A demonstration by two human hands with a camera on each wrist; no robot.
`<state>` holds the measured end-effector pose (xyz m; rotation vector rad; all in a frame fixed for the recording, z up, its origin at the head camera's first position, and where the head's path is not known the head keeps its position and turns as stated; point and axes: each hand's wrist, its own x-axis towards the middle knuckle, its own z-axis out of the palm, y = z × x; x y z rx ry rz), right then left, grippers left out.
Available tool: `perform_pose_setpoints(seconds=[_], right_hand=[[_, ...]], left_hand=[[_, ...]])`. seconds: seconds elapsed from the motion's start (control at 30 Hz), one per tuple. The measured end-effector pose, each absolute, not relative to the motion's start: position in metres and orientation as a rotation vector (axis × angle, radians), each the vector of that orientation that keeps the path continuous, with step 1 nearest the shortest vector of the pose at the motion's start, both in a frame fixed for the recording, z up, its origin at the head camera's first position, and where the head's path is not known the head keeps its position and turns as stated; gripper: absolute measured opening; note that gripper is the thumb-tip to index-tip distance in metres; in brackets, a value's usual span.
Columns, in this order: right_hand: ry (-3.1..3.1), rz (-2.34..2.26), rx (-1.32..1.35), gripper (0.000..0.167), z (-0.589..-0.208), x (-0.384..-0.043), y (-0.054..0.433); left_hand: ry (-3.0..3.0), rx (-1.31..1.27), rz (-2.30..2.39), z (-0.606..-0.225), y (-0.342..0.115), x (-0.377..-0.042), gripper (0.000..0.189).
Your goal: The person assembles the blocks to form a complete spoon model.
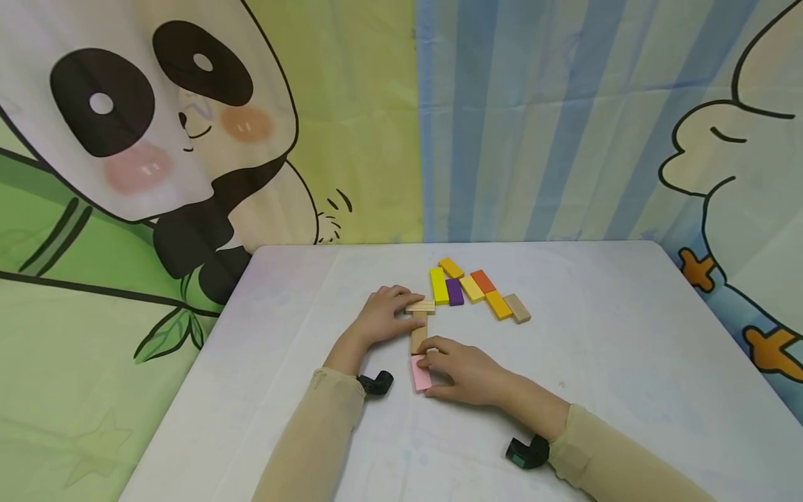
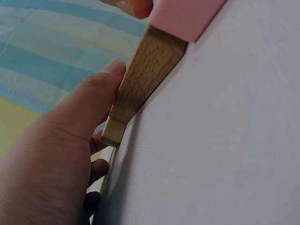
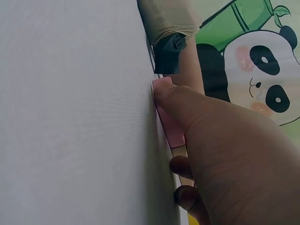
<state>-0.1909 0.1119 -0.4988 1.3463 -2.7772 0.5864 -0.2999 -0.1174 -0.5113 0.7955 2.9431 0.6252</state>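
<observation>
On the white table, a light wooden block (image 1: pixel 429 307) lies crosswise at the far end of a brown wooden block (image 1: pixel 419 339). A pink block (image 1: pixel 421 376) continues the line at the near end. My left hand (image 1: pixel 384 315) holds the light block, its fingers at the far side. Its thumb (image 2: pixel 115 68) rests against the brown block. With thumb and fingers, my right hand (image 1: pixel 467 373) pinches the pink block, the thumb at its near end in the right wrist view. Some left fingertips are partly hidden behind the blocks in the left wrist view.
Beyond the hands lies a loose group: a yellow block (image 1: pixel 439 286), a purple block (image 1: pixel 454 292), an orange-red block (image 1: pixel 483 281), a tan block (image 1: pixel 517 308) and several others. Wrist cameras (image 1: pixel 528 452) sit on both arms. A printed curtain (image 1: pixel 351 139) hangs behind the table.
</observation>
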Motion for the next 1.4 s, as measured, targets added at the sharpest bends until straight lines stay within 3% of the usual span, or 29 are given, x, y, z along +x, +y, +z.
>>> perform_pose_setpoints(seconds=[0.27,0.53,0.73,0.9,1.17,1.4], right_hand=[[-2.801,0.545,1.28,0.045,-0.5,-0.19,0.107],[-2.865,0.736,1.251,0.058,-0.49,-0.193,0.115],[-2.872,0.945,0.915,0.05,-0.463,-0.221,0.16],[-2.9,1.028,0.651,0.056,-0.467,-0.253,0.222],[-3.002,1.1,0.692,0.075,-0.5,-0.275,0.273],[-3.014,1.073,0.735,0.07,-0.504,-0.276,0.279]], left_hand=[[2.943,0.804,0.64,-0.513,-0.118,-0.3,0.062],[2.933,0.798,0.651,-0.513,-0.118,-0.299,0.063],[2.93,0.788,0.632,-0.514,-0.118,-0.299,0.065],[2.929,0.784,0.637,-0.513,-0.117,-0.299,0.066],[2.937,0.792,0.649,-0.513,-0.12,-0.297,0.064],[2.926,0.789,0.677,-0.514,-0.119,-0.296,0.059]])
